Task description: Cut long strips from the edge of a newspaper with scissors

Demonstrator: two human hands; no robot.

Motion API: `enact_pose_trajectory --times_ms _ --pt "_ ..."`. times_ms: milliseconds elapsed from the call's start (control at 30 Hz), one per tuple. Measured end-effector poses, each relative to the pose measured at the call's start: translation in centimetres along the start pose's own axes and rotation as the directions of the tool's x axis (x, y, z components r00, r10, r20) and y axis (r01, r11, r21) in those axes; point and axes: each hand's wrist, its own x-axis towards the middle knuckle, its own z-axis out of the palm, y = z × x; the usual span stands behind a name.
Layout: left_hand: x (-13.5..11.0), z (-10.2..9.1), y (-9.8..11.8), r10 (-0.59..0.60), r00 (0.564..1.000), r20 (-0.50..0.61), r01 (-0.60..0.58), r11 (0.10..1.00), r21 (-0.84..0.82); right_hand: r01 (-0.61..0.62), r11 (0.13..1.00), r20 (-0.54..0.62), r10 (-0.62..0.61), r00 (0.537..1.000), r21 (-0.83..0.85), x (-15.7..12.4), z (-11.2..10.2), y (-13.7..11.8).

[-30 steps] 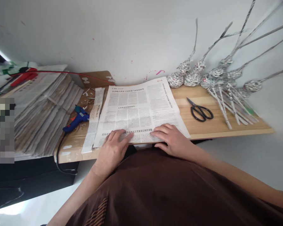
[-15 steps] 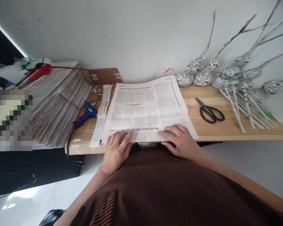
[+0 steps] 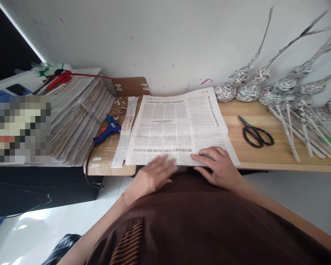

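One newspaper (image 3: pixel 169 129) lies beneath the right hand (image 3: pixel 221 167), fingers parted, apparently steadying it; left hand (image 3: pixel 152 176) blurred, grip indeterminable; scissors (image 3: pixel 249 126) right of both.

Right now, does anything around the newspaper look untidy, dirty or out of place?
Yes. Small scraps lie scattered behind the glue gun, left of the newspaper, so that part looks untidy. Pink marks also stain the pale wall behind. Nothing looks spilled on the newspaper itself.

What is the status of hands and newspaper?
Left hand, blurred, and right hand at near edge of newspaper. Newspaper spread on table. Scissors right of it, apart.
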Motion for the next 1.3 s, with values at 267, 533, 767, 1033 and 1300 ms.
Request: enact_pose_trajectory --times_ms 267,533,767,1033,1300 --pt "2.1 0.0 0.7 -0.010 1.000 -0.017 0.012 0.992 0.123 0.011 0.999 -0.022 -0.012 1.000 -0.033 -0.1 0.1 -0.1" --pt "-0.6 -0.3 -0.6 -0.369 0.916 -0.155 0.395 0.895 0.205 -0.092 0.995 0.133 0.086 0.987 0.038 1.6 0.4 -0.8" --pt "-1.0 -1.0 -1.6 -0.382 0.916 -0.124 0.398 0.901 0.171 0.209 0.798 0.258 -0.412 0.874 0.565 7.4 1.8 -6.5" --pt "-1.2 -1.1 -1.1 -0.293 0.954 -0.068 0.301 0.926 0.230 0.219 0.719 -0.031 -0.265 0.964 0.660 5.3 0.8 -6.3" --pt "-0.3 0.1 -0.4 -0.254 0.967 0.015 0.227 0.887 0.401 0.115 0.957 -0.079 -0.098 0.992 0.266 2.4 0.5 -2.3"
